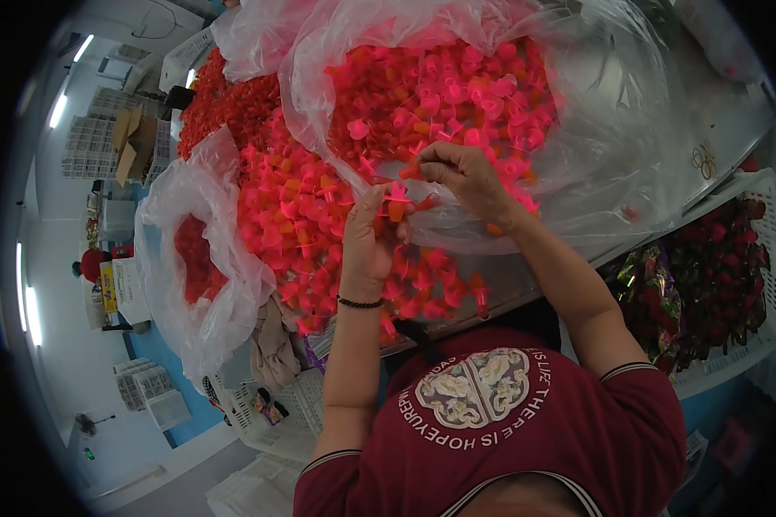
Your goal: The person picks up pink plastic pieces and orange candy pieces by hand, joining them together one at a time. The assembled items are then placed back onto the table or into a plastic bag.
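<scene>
My left hand [371, 237] is closed around a small pink plastic piece [397, 195] with a flared rim and an orange lower part. A red stem-like piece [426, 203] sticks out beside its fingertips. Just to the right and above, my right hand [464, 177] pinches a small orange-red plastic piece [411, 171] between thumb and fingers. Both hands are over a large heap of similar pink and orange pieces [297, 202] on the metal table. Behind them a clear plastic bag [612, 164] lies spread open with more pieces [457, 95] in it.
Another clear bag [168, 250] with red pieces stands at the left. A pile of red pieces [228, 108] lies at the back left. White crates [772, 250] with dark red flower-like items [716, 276] stand at the right. Rubber bands [704, 160] lie on the table.
</scene>
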`<act>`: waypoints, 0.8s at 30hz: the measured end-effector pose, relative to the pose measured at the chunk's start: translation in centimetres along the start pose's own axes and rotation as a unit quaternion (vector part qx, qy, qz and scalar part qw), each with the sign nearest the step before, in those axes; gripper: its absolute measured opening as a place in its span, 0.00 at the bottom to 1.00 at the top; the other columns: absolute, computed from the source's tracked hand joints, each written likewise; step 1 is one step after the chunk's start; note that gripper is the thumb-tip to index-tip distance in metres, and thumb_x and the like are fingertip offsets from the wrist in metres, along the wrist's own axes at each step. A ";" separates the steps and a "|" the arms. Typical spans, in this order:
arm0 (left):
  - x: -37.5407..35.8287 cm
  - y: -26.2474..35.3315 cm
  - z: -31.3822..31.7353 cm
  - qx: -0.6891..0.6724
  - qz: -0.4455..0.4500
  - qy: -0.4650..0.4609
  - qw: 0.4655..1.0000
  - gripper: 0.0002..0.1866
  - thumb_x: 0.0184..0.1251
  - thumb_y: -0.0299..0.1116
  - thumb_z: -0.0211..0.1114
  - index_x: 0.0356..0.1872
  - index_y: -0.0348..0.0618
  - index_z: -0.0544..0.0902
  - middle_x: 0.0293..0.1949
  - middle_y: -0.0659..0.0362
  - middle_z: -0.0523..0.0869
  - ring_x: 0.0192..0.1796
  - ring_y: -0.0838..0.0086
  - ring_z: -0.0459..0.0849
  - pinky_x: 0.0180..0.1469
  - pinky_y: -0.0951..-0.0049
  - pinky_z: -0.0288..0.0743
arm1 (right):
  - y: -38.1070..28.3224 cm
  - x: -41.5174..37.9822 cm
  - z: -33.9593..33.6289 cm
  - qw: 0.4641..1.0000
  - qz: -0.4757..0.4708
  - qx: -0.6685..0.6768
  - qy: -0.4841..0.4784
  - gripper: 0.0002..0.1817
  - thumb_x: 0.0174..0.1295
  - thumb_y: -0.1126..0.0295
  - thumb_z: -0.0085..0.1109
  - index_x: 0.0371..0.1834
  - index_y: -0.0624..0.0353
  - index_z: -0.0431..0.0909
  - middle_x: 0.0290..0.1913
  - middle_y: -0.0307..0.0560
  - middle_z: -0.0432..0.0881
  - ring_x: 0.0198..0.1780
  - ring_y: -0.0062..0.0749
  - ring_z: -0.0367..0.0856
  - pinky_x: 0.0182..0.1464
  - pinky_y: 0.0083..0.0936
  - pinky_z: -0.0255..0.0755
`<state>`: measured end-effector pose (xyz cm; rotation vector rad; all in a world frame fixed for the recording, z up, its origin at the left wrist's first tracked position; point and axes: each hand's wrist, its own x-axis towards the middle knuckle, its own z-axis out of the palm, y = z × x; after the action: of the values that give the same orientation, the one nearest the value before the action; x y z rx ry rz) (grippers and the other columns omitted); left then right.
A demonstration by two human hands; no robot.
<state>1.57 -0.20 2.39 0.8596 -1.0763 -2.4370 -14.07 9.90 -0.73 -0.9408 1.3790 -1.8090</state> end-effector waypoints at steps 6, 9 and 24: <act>-0.1 0.2 0.0 0.042 -0.017 0.006 0.999 0.15 0.70 0.44 0.58 0.45 0.42 0.79 0.28 0.53 0.84 0.21 0.75 0.76 0.25 0.75 0.68 | -0.3 0.1 -0.2 0.984 -0.107 -0.143 -0.008 0.03 0.62 0.75 0.56 0.36 0.63 0.76 0.29 0.44 0.76 0.33 0.31 0.76 0.37 0.25 0.70; -0.2 0.1 -0.3 0.030 -0.041 0.002 0.999 0.15 0.69 0.43 0.58 0.44 0.42 0.78 0.28 0.53 0.83 0.21 0.74 0.75 0.25 0.75 0.68 | 0.1 0.0 -0.4 0.959 -0.181 -0.219 -0.002 0.03 0.62 0.73 0.57 0.36 0.60 0.76 0.32 0.46 0.77 0.36 0.38 0.77 0.38 0.30 0.71; -0.1 -0.2 -1.4 0.016 -0.136 0.010 0.991 0.15 0.67 0.43 0.61 0.41 0.40 0.76 0.25 0.51 0.81 0.19 0.71 0.75 0.22 0.73 0.67 | 0.6 -0.7 0.7 0.974 0.018 -0.145 -0.174 0.01 0.66 0.78 0.49 0.36 0.61 0.71 0.30 0.39 0.70 0.35 0.23 0.71 0.40 0.22 0.69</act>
<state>2.59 -0.76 1.51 1.1027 -1.0529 -2.6292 -13.05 10.05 -1.30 -1.3046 1.4395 -1.3543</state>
